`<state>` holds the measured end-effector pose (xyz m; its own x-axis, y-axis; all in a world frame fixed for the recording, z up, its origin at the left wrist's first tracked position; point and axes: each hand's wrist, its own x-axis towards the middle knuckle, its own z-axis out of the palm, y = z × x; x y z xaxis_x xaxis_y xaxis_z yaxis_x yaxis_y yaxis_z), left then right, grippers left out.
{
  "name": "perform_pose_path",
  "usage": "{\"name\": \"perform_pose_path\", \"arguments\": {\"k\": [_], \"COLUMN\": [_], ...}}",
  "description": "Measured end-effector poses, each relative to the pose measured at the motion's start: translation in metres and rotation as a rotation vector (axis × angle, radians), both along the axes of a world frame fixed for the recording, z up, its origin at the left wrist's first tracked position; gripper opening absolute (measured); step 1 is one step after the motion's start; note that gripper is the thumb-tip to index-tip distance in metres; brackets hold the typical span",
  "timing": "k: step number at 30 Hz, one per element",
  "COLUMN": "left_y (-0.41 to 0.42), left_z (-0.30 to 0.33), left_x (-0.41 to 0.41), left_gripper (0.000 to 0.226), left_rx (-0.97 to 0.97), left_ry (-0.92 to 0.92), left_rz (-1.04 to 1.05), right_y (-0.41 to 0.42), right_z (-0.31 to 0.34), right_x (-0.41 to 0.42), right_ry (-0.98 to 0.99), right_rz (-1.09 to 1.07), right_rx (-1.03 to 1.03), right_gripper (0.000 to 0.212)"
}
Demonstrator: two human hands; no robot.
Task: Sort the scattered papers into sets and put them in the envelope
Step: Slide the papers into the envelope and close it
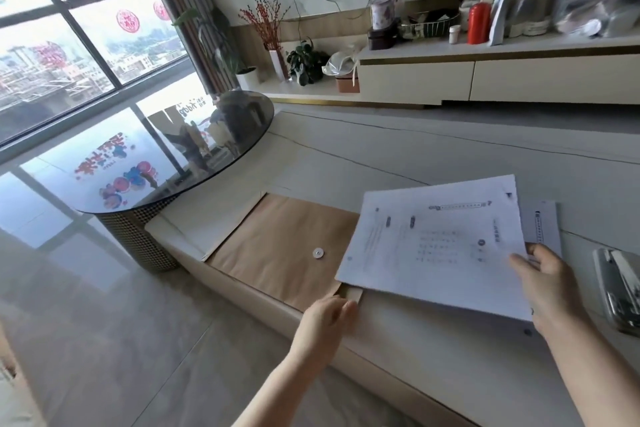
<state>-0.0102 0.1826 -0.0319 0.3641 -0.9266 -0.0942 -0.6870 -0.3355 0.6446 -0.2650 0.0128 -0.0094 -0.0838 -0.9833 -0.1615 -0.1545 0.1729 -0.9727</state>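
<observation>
Currently, the right hand (545,276) is pinching a stack of white printed papers (436,239) above the flat brown kraft envelope (277,246) on the pale worktop (415,329). The left hand's (325,319) fingers are curling on the envelope's mouth; lifting that edge wide should help the stack's leading corner enter squarely.

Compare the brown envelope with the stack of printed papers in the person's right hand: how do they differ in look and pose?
The envelope is plain brown with a round white fastener; the papers are white and printed. The envelope lies flat on the low table, its near edge touched by the left hand; the papers are held by the right hand. Both are flat, rectangular paper goods.
</observation>
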Motion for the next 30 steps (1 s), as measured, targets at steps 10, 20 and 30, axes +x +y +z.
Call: {"name": "perform_pose_path", "arguments": {"k": [10,20,30], "left_y": [-0.014,-0.018,-0.003], "left_z": [0.014,0.037,0.045], "left_x": [0.017,0.026,0.024], "left_gripper": [0.022,0.020,0.015], "left_rx": [0.219,0.073,0.035], "left_ry": [-0.333,-0.386,-0.363], "left_rz": [0.310,0.439,0.351], "right_y": [0.013,0.022,0.026], "right_z": [0.001,0.019,0.018], "right_x": [-0.025,-0.045,-0.014], "right_ry": [0.161,0.050,-0.105], "right_rz": [0.025,0.182,0.116], "right_rx": [0.029,0.240,0.238], "right_gripper": [0.018,0.026,0.025]}}
